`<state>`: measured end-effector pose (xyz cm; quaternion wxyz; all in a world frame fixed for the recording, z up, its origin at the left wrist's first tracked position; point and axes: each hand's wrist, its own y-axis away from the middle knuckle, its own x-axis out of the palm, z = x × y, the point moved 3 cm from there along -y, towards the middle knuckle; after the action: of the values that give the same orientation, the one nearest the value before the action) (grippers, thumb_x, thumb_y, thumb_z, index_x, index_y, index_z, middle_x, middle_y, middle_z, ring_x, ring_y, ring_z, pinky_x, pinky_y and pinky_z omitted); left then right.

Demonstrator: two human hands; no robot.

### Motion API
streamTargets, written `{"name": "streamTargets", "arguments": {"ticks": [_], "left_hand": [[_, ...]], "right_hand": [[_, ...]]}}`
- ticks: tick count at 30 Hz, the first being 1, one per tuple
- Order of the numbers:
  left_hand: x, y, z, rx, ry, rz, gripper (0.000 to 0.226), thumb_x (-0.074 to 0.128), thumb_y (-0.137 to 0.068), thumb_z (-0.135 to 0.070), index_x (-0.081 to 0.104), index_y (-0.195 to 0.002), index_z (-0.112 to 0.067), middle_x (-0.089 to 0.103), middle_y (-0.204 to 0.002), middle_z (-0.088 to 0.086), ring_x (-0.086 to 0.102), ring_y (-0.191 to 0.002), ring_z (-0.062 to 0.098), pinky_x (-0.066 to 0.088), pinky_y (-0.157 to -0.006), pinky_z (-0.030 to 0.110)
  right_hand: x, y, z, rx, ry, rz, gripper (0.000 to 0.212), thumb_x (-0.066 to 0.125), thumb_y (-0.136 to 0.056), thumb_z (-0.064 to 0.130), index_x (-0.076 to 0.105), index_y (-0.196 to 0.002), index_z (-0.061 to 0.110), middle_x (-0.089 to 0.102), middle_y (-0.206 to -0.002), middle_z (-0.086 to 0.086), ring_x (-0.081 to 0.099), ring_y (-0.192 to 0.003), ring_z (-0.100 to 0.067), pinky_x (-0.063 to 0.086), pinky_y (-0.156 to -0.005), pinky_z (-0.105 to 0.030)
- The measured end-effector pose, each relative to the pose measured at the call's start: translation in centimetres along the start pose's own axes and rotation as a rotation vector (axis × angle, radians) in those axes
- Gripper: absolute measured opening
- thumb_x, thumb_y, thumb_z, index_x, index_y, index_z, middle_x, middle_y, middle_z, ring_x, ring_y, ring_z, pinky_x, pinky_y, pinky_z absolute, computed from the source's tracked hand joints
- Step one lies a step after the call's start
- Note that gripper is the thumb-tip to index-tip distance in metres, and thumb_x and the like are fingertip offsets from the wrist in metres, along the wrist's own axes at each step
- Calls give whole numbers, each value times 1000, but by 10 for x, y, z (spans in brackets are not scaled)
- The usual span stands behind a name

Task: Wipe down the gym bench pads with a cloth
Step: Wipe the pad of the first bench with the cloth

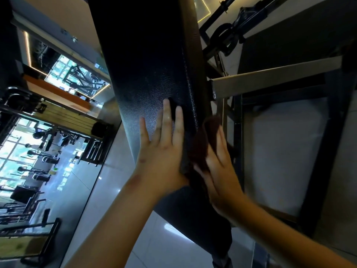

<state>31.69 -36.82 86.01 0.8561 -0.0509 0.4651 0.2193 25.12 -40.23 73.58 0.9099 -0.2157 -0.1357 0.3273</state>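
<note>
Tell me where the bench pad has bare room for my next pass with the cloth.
Free: the long stretch of bench pad beyond the fingertips of the left hand. Crowded: the pad's right edge, where the right hand presses the cloth beside the left hand, with a frame bar close by.

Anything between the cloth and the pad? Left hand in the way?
Nothing visible: the right hand presses the cloth onto the right edge of the pad. The left hand lies flat on the pad face beside it and would likely block a wipe across that face.
</note>
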Motion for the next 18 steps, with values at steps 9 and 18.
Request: {"name": "streamTargets", "arguments": {"ticks": [9,18], "left_hand": [[37,25,-17,-12,111,-47,140,38,-49,-86,15,-148,10,3,-156,31,8,-145,44,25,-114,56],[49,25,-28,-20,87,-18,173,75,-21,-82,0,-147,11,2,-153,35,8,-142,52,22,-112,61]], "right_hand": [[-6,-35,3,-43,45,-49,50,31,-103,37,16,-150,29,-12,-159,14,-7,-149,-23,6,-122,-38],[-26,-141,19,-77,45,-131,50,39,-102,18,28,-149,5,11,-159,-22,1,-148,-38,11,-119,-54]]}}
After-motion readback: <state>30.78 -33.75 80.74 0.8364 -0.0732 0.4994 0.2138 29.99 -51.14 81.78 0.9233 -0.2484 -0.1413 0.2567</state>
